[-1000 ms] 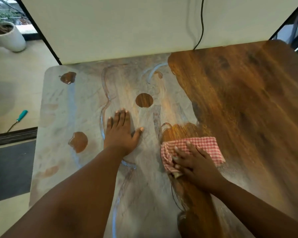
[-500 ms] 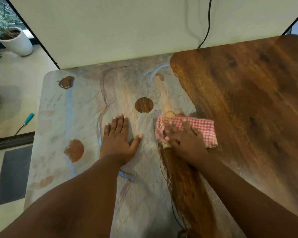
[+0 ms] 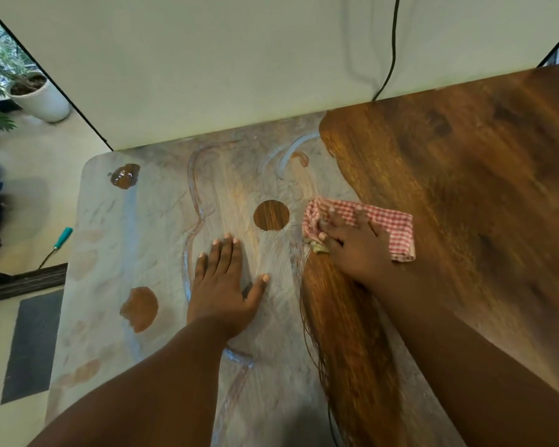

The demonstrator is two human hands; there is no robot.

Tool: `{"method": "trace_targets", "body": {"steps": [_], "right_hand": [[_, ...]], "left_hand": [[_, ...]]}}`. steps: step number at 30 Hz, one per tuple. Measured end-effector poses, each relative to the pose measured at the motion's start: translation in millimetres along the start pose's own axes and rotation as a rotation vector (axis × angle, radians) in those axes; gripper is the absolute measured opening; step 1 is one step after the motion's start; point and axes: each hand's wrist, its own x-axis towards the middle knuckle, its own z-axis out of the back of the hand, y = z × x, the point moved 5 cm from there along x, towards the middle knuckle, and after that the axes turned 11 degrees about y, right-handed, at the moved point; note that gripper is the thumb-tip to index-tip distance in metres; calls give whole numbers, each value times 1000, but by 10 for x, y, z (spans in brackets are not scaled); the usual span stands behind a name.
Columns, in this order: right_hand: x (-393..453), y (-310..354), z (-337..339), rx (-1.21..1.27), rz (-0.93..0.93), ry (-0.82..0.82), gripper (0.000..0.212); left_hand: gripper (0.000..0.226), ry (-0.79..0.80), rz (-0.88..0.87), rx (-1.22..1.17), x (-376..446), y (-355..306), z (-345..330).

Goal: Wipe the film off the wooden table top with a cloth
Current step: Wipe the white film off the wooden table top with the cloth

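A wooden table top point(image 3: 465, 195) fills the view. Its left half carries a pale grey film point(image 3: 149, 240) with a few bare round spots; the right half shows clean brown wood. A red-and-white checked cloth point(image 3: 391, 227) lies at the border between film and clean wood. My right hand point(image 3: 352, 243) presses flat on the cloth, fingers spread over its left part. My left hand point(image 3: 223, 285) rests palm down on the film, fingers apart, holding nothing. A clean brown streak runs from the cloth toward me.
A white wall panel point(image 3: 239, 66) stands along the table's far edge, with a black cable point(image 3: 392, 46) running down it. On the floor to the left are a white plant pot point(image 3: 42, 98), a teal-handled tool point(image 3: 62, 238) and a dark mat point(image 3: 29, 346).
My right hand has pushed the cloth away from me, up beside the round bare spot, leaving a longer wiped streak behind it. My left hand stays planted on the film.
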Motion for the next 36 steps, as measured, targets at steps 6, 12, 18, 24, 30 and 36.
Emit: {"method": "trace_targets", "body": {"steps": [6, 12, 18, 24, 30, 36], "right_hand": [[-637, -150, -292, -41, 235, 35, 41], [-24, -656, 199, -22, 8, 43, 42], [314, 5, 152, 12, 48, -11, 44], [-351, -303, -118, -17, 190, 71, 33], [445, -314, 357, -32, -46, 13, 46], [435, 233, 99, -16, 69, 19, 44]], "left_hand": [[82, 6, 3, 7, 15, 8, 4], [83, 7, 4, 6, 17, -6, 16], [83, 8, 3, -6, 16, -9, 7], [83, 15, 0, -15, -11, 8, -12], [85, 5, -17, -25, 21, -4, 10], [85, 9, -16, -45, -2, -7, 20]]}}
